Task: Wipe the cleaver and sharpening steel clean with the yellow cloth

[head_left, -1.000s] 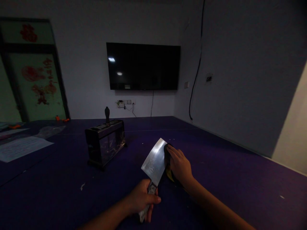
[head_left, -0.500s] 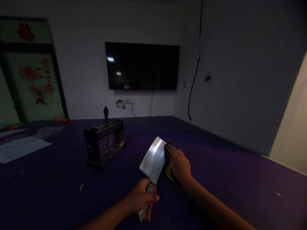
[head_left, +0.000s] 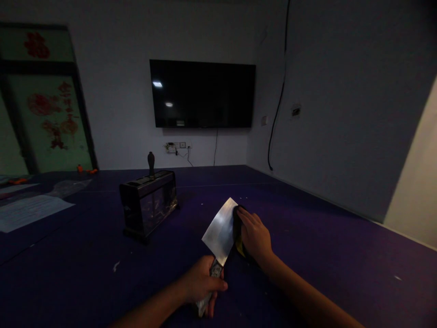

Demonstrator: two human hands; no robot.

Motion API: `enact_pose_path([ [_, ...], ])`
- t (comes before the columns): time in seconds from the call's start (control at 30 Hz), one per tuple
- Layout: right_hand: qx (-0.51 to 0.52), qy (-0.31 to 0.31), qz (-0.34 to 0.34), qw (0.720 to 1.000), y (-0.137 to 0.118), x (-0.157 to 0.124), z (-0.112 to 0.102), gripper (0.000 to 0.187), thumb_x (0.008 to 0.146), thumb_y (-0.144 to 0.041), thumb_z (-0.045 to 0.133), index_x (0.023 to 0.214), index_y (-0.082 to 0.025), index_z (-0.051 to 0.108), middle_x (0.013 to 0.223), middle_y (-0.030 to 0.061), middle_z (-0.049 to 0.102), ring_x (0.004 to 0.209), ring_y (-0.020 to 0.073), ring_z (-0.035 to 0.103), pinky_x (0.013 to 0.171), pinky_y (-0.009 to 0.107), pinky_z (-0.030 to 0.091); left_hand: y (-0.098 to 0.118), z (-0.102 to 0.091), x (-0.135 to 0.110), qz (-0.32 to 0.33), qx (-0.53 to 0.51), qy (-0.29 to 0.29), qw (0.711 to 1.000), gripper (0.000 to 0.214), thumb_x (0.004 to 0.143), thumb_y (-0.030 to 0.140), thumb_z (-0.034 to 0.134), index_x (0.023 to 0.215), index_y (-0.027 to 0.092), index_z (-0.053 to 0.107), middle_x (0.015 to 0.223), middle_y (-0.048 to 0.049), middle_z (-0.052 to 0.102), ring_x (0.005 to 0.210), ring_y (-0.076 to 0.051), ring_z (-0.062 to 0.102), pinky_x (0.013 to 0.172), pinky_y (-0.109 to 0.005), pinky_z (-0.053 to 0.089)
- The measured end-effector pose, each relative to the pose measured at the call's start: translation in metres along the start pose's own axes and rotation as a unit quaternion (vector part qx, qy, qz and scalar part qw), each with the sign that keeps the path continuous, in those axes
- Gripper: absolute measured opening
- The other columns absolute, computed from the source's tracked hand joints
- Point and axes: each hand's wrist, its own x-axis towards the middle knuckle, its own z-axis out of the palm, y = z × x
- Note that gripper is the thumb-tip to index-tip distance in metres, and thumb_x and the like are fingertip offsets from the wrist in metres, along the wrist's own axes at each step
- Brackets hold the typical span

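Observation:
My left hand (head_left: 203,284) is closed round the handle of a wide steel cleaver (head_left: 221,230), blade tilted up and away over the dark purple table (head_left: 324,255). My right hand (head_left: 254,237) presses a dark cloth with a yellow patch (head_left: 239,246) against the blade's far right face, fingers curled over it. Most of the cloth is hidden behind the blade and hand.
A black knife block with a clear front (head_left: 148,202) stands to the left, one dark handle (head_left: 150,163) sticking up from it. Papers (head_left: 30,207) lie at the far left. A wall television (head_left: 202,93) and a hanging cable (head_left: 278,105) are behind.
The cleaver blade has tipped slightly right and lowered a little since half a second ago; my right hand with the cloth has slid along the blade. The grip on the handle is unchanged.

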Motion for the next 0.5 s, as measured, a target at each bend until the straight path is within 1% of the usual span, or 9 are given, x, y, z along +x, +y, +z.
enact_pose_path([
  [0.23,-0.004,-0.014,-0.034,0.999,-0.0036,0.004,-0.0053,0.043,0.078,-0.004,0.034,0.114,-0.013,0.054,0.124,0.0057,0.052,0.097,0.0211,0.051,0.086,0.034,0.045,0.0073,-0.0004,-0.0036,-0.016,0.032,-0.036,0.999,0.035,0.059,0.023,0.064,0.081,0.019,0.037,0.042,0.0079,0.047,0.031,-0.01,0.045,0.032,-0.016,0.031],
  [0.37,0.015,-0.018,-0.042,0.999,-0.0058,0.0057,-0.0076,0.045,0.078,-0.004,0.034,0.118,-0.014,0.051,0.125,0.0062,0.051,0.096,0.0208,0.05,0.086,0.035,0.045,0.0065,-0.0001,-0.0034,-0.007,0.03,-0.042,0.999,0.039,0.058,0.028,0.066,0.081,0.019,0.036,0.042,0.0083,0.046,0.029,-0.009,0.044,0.032,-0.015,0.029],
  [0.5,0.025,-0.029,-0.055,0.998,-0.0084,0.0057,-0.008,0.046,0.079,-0.004,0.033,0.12,-0.014,0.05,0.124,0.0066,0.051,0.096,0.0211,0.05,0.085,0.036,0.046,0.0067,0.0018,-0.0039,0.008,0.023,-0.033,0.999,0.038,0.058,0.029,0.066,0.08,0.019,0.036,0.042,0.0085,0.046,0.027,-0.008,0.041,0.03,-0.014,0.025],
])
